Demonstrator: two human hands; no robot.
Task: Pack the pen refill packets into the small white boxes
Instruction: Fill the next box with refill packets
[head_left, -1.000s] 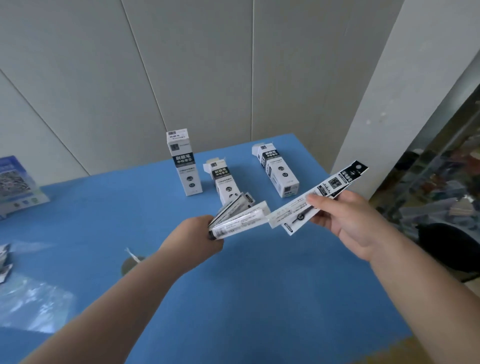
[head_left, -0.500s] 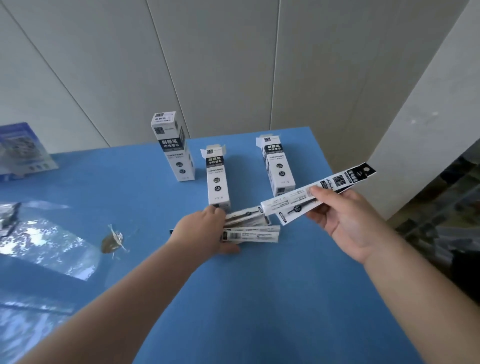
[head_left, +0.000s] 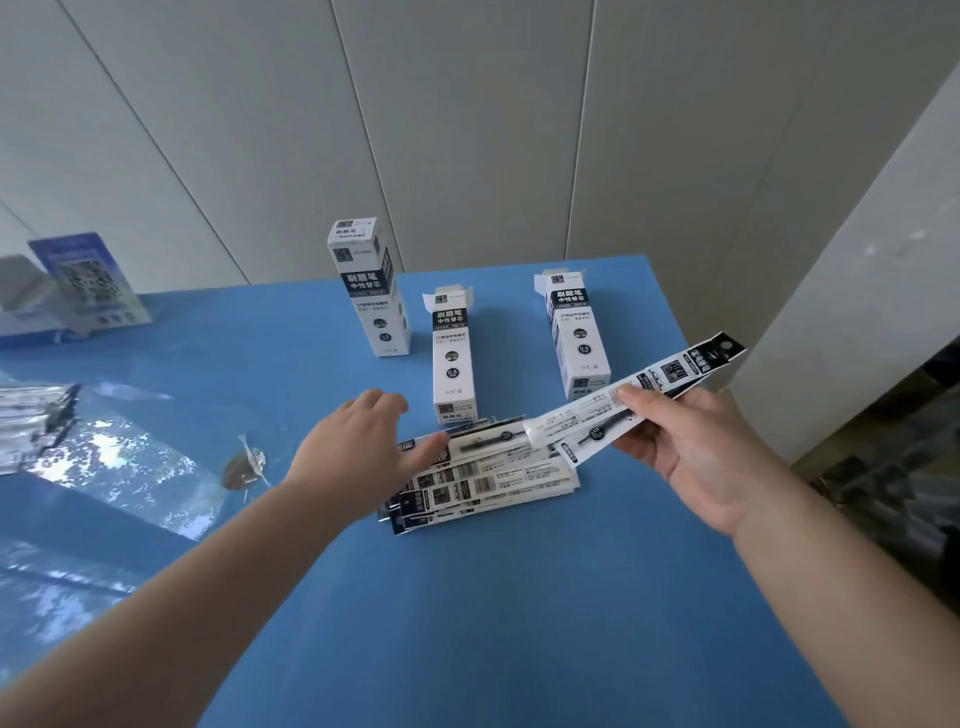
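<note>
Matt blue table (head_left: 467, 623), glossy clear plastic wrap (head_left: 119, 467), white printed cardboard boxes (head_left: 453, 358)

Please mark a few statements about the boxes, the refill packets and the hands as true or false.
1. Three small white boxes stand upright on the blue table. True.
2. The right hand is empty. False: it pinches refill packets.
3. The left hand grips a box. False: it is open, over the packet pile.
4. The leftmost box has its top closed. True.
5. The packet pile lies inside a box. False: it lies on the table.
</note>
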